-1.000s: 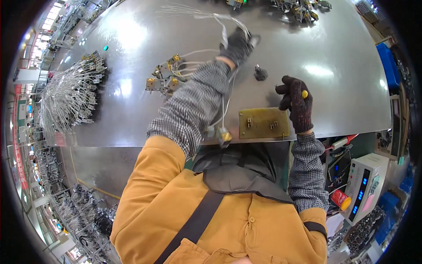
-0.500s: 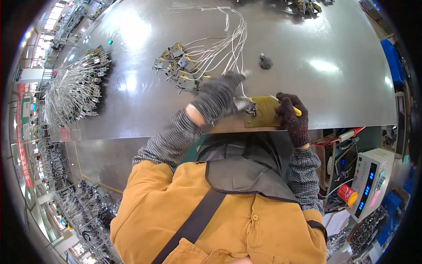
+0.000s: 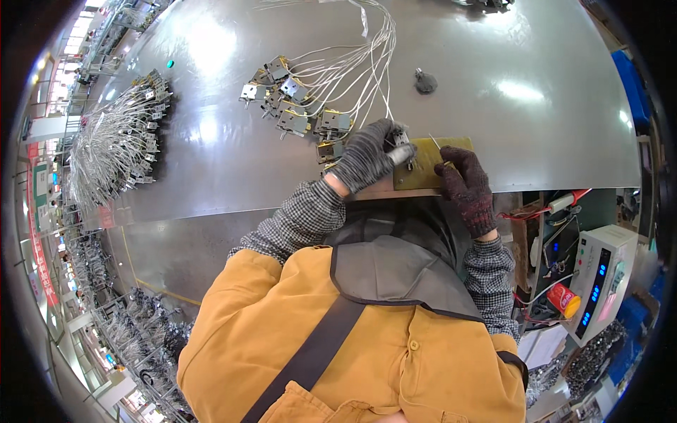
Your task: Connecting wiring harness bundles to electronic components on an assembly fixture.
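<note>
A small metal switch-like unit (image 3: 402, 139) with a white lead stands at the left edge of a brass-coloured plate (image 3: 451, 145) near the table's front edge. My left hand (image 3: 367, 156), in a grey striped glove, is closed around this unit, its thumb in front. My right hand (image 3: 467, 185), in a dark maroon glove, grips a thin screwdriver-like tool (image 3: 434, 142) with a yellow handle. Its slender shaft points up and left above the plate, apart from the unit. Left of my left hand lie several similar metal units (image 3: 293, 120), their white leads (image 3: 374, 53) running to the back.
A large bundle of wired units (image 3: 120, 137) lies at the table's left. Beyond the plate is a dark round-ended piece (image 3: 425, 82). Below the right table edge stand a white instrument box (image 3: 603, 282) with blue digits and a red container (image 3: 563, 299). More parts lie at the back.
My left hand has moved slightly right and settled around the unit. The tool has turned in my right hand, so its shaft now points up and left.
</note>
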